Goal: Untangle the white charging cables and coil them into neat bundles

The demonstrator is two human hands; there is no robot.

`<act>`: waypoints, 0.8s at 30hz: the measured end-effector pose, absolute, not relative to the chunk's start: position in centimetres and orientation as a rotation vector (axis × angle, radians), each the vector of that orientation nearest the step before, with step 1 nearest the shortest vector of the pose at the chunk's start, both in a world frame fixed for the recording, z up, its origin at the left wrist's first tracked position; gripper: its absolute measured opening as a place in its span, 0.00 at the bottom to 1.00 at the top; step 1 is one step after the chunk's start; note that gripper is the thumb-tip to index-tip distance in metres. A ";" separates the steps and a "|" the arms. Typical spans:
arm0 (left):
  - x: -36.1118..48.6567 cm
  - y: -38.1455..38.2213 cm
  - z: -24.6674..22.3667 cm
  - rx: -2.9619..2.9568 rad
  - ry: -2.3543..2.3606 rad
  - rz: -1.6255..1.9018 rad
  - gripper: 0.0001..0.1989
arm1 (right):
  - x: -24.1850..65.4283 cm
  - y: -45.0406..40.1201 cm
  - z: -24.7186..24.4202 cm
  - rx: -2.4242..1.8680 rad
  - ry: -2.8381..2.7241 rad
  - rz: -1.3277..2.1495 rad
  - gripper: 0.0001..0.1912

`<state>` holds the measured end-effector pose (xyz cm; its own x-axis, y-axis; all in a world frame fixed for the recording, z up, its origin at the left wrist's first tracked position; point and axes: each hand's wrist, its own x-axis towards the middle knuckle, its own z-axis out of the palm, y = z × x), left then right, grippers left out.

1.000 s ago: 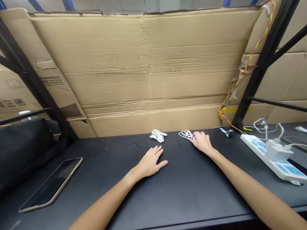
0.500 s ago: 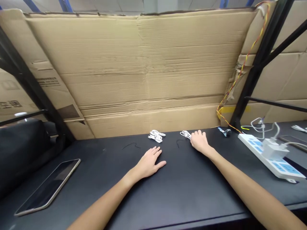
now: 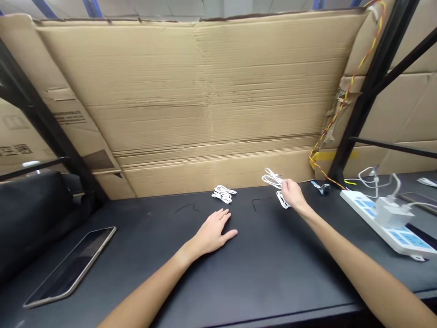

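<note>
My right hand (image 3: 292,195) is closed around the middle of a coiled white cable (image 3: 272,178), held up off the black table (image 3: 259,273). Loops of the cable stick out above and below my fingers. My left hand (image 3: 213,231) lies flat on the table, palm down, fingers spread and holding nothing. Just beyond its fingertips rests a bundled white cable (image 3: 223,194) with a dark tie around it. One thin black tie (image 3: 255,204) lies between my hands, and another black tie (image 3: 187,207) lies to the left of the bundle.
A phone-like tablet (image 3: 71,269) lies at the left, near a black bag (image 3: 30,218). On the right are a white power strip (image 3: 385,223) with plugged-in chargers and a small black object with a blue strap (image 3: 322,187). A cardboard panel (image 3: 205,100) stands behind.
My right hand has lifted the coiled white cable off the table and shifted slightly right with it. My left hand has stayed in place.
</note>
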<state>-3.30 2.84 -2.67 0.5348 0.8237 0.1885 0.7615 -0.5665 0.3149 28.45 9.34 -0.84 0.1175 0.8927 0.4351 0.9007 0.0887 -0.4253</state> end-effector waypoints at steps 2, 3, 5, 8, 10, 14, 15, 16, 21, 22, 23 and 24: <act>-3.4 2.7 -2.4 2.523 1.360 0.512 0.37 | 27.3 8.1 -0.8 -1.697 -1.774 0.094 0.23; -3.4 2.7 -2.2 2.493 1.363 0.537 0.38 | 26.4 7.4 -1.0 -1.654 -1.811 0.141 0.23; -3.4 2.6 -1.7 2.440 1.357 0.592 0.41 | 24.3 5.7 -1.7 -1.475 -1.896 0.328 0.21; -3.5 2.5 -1.3 2.407 1.314 0.648 0.42 | 21.1 3.5 -2.8 -1.255 -1.981 0.529 0.19; -3.6 2.5 -1.4 2.420 1.282 0.607 0.43 | 19.8 2.5 -3.1 -1.191 -2.062 0.566 0.20; -4.3 2.6 -1.8 2.509 1.243 0.495 0.43 | 19.6 1.7 -3.0 -1.061 -2.306 0.472 0.24; -4.5 2.7 -1.8 2.529 1.239 0.484 0.42 | 19.9 1.7 -2.9 -1.063 -2.351 0.449 0.31; -4.6 2.8 -1.8 2.543 1.239 0.478 0.41 | 20.3 1.7 -3.0 -1.080 -2.382 0.434 0.37; -4.9 3.0 -1.6 2.582 1.219 0.446 0.35 | 21.3 2.4 -3.9 -1.200 -2.454 0.381 0.45; -4.9 3.0 -1.6 2.586 1.214 0.438 0.35 | 21.3 2.5 -4.1 -1.216 -2.464 0.375 0.46; -4.9 3.0 -1.5 2.585 1.212 0.434 0.34 | 21.3 2.6 -4.2 -1.226 -2.473 0.375 0.47; -4.9 3.0 -1.5 2.582 1.214 0.435 0.34 | 21.4 2.6 -4.3 -1.230 -2.477 0.378 0.48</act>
